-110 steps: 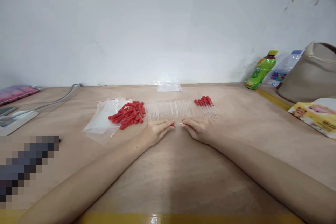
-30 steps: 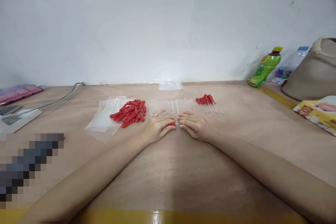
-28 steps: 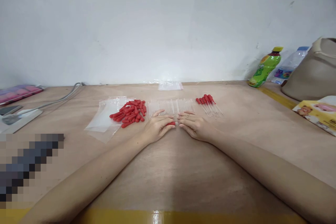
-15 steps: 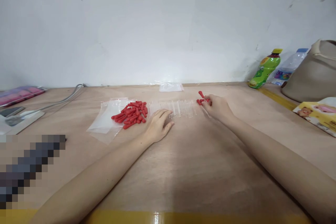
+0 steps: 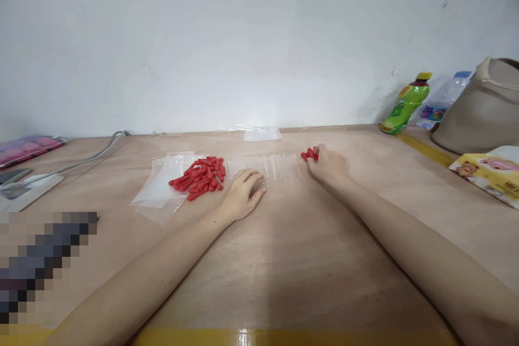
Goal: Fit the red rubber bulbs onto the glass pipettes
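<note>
Wall (image 5: 194, 43): evenly bright, cool grey-white, palest low in the middle, a little duller towards the upper corners.
Tabletop (image 5: 231, 286): soft pale sheen down the middle, with a broad, dim shadow immediately to its right.
Right forearm (image 5: 389, 230): dark shadow along its lower edge.
Yellow tape (image 5: 194, 337): small white glare on the near strip, just left of centre.
Clear dropper tubes (image 5: 275, 167): thin glints, low contrast, single outlines hard to separate.
Right hand (image 5: 330, 164): slightly soft, fine detail lost.
Beige bag (image 5: 474, 111): stretched by wide-angle distortion at the edge.
Lower left: coarse pixel blocks mask detail.
</note>
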{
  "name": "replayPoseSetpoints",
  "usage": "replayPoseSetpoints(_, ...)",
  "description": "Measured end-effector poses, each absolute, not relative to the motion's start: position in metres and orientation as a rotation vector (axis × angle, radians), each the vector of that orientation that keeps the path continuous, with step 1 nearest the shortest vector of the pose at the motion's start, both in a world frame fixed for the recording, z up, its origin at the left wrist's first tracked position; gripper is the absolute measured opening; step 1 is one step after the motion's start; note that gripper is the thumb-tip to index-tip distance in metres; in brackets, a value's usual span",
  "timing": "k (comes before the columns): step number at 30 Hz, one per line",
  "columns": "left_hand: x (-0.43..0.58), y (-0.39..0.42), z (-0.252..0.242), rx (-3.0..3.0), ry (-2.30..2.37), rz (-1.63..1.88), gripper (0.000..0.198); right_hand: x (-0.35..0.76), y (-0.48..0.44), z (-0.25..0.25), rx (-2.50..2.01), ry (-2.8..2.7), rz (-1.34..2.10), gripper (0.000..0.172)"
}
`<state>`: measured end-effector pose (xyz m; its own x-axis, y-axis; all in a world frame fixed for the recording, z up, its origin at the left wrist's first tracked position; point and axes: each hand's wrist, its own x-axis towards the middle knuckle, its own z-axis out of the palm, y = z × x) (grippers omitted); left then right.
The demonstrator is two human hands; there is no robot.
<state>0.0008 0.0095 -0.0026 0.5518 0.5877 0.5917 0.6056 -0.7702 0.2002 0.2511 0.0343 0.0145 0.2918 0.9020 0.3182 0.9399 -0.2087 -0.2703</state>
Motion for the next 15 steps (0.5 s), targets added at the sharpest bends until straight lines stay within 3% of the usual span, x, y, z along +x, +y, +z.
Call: replayPoseSetpoints(15,0.0,0.005,0.001,-2.435,-1.302,-0.895,0.022,0.216,0.033,0.006,-2.168,-1.812,-0.196,0.027)
